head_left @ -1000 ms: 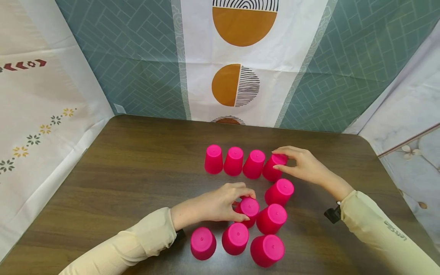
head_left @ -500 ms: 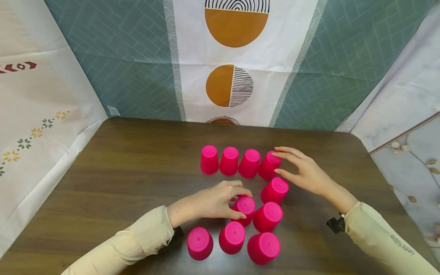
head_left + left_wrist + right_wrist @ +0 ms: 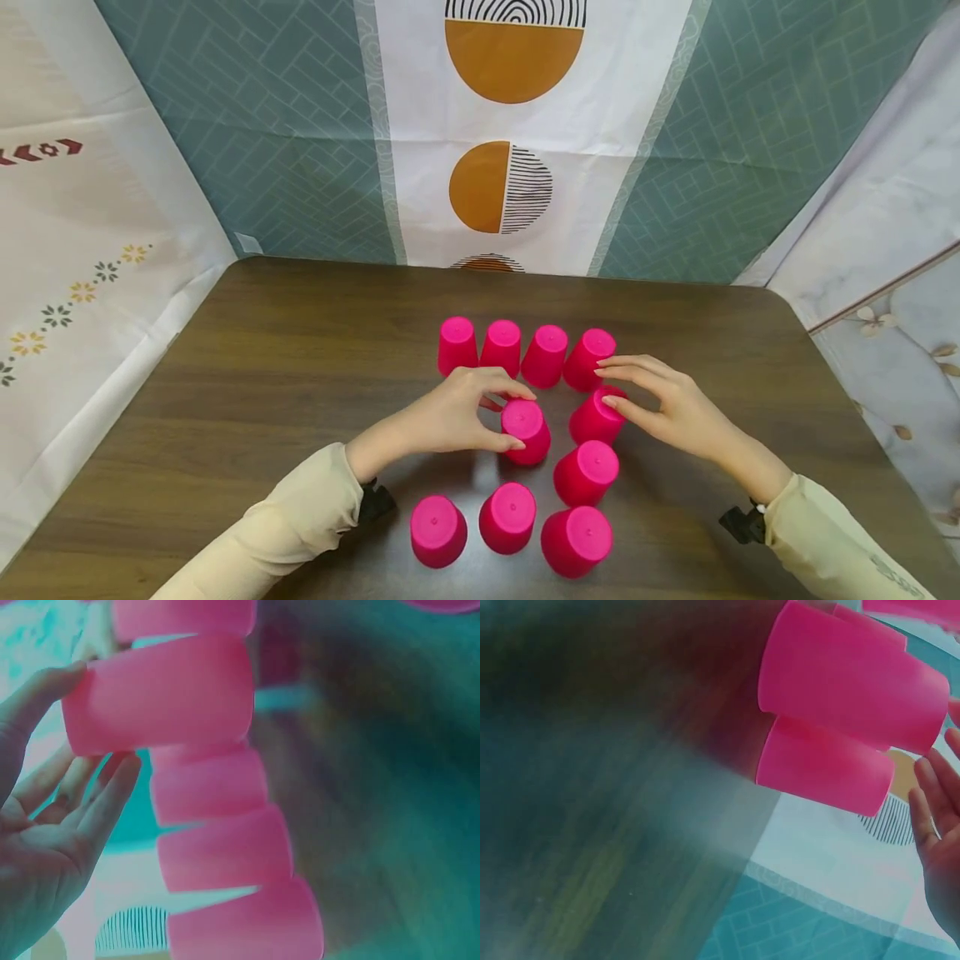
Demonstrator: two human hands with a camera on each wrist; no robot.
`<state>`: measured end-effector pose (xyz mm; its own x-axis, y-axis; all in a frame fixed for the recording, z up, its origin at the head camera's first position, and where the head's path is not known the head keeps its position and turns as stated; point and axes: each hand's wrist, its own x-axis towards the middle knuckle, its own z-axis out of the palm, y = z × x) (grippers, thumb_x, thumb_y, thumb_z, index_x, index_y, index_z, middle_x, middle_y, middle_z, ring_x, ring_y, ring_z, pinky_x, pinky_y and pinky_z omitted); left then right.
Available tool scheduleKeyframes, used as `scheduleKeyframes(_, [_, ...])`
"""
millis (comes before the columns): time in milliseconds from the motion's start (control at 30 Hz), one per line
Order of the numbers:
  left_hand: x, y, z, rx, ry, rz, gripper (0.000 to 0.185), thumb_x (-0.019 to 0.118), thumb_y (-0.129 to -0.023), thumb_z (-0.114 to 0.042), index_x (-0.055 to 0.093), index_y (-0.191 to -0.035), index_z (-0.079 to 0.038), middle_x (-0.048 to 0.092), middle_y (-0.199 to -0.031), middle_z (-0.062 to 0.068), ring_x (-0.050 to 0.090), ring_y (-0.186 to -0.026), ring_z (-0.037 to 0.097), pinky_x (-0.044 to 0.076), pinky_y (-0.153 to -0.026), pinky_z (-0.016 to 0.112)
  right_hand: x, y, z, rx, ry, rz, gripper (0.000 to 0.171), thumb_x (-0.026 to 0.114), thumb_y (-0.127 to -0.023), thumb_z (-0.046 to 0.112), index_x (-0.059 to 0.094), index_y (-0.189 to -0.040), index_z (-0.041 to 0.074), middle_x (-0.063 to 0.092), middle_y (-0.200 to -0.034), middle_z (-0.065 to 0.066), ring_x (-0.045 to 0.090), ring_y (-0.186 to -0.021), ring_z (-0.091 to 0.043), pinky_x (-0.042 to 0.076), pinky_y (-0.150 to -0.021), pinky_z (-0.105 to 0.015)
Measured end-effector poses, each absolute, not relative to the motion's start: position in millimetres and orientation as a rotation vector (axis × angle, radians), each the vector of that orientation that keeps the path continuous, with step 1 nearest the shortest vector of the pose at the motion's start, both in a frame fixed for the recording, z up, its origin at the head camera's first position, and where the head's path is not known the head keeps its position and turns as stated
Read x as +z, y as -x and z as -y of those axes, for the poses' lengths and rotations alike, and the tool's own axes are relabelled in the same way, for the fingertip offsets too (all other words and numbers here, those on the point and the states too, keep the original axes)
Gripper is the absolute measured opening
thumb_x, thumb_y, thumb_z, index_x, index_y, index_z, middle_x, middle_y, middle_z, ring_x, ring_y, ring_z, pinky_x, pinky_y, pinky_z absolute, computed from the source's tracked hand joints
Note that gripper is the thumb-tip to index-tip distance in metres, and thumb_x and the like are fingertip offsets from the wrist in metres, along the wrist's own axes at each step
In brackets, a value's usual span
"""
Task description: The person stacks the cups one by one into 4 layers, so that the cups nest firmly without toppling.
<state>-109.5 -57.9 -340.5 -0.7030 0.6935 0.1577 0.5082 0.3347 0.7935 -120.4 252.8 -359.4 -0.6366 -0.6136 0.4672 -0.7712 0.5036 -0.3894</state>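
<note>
In the head view, an upturned pink cup (image 3: pixel 527 435) is pinched in the grip of the left hand (image 3: pixel 459 412), between a row of four cups (image 3: pixel 543 358) and the nearer cups (image 3: pixel 507 518) on the bench (image 3: pixel 322 350). The right hand (image 3: pixel 675 410) is held with its grip wide beside another cup (image 3: pixel 591 421).

In the left wrist view, the pinched cup is held between thumb and fingers.

In the right wrist view, straight fingers (image 3: pixel 941 784) are seen near the cups; contact cannot be told.
</note>
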Motion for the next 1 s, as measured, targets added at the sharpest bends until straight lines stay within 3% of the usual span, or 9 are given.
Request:
scheduleKeyframes(433, [-313, 125, 99, 1.656, -0.930, -2.553, 0.043, 0.081, -0.071, -0.015, 0.064, -0.111, -0.016, 0.062, -0.103, -0.005, 0.061, -0.092, 0.010, 0.054, -0.079, 0.031, -367, 105, -253, 0.897, -1.091, 2.566, 0.060, 0.083, -0.067, 0.013, 0.060, -0.122, 0.014, 0.059, -0.120, 0.001, 0.053, -0.114, -0.013, 0.037, -0.097, -0.010])
scheduleKeyframes(767, [-300, 144, 114, 1.788, -0.869, -2.666, 0.042, 0.079, -0.074, -0.013, 0.064, -0.113, -0.012, 0.062, -0.106, -0.003, 0.059, -0.094, 0.010, 0.054, -0.080, 0.025, -371, 100, -254, 0.863, -1.067, 2.558, 0.070, 0.085, -0.064, 0.013, 0.057, -0.128, 0.015, 0.060, -0.124, -0.003, 0.056, -0.116, -0.016, 0.036, -0.096, -0.010])
scheduleKeyframes(1000, [-286, 153, 108, 1.805, -0.696, -2.658, 0.040, 0.073, -0.079, -0.010, 0.061, -0.117, -0.006, 0.060, -0.111, 0.005, 0.058, -0.098, 0.016, 0.053, -0.084, 0.033, -372, 101, -254, 0.857, -1.083, 2.631, 0.064, 0.081, -0.071, 0.017, 0.055, -0.130, 0.013, 0.059, -0.125, -0.003, 0.056, -0.115, -0.019, 0.037, -0.096, -0.010])
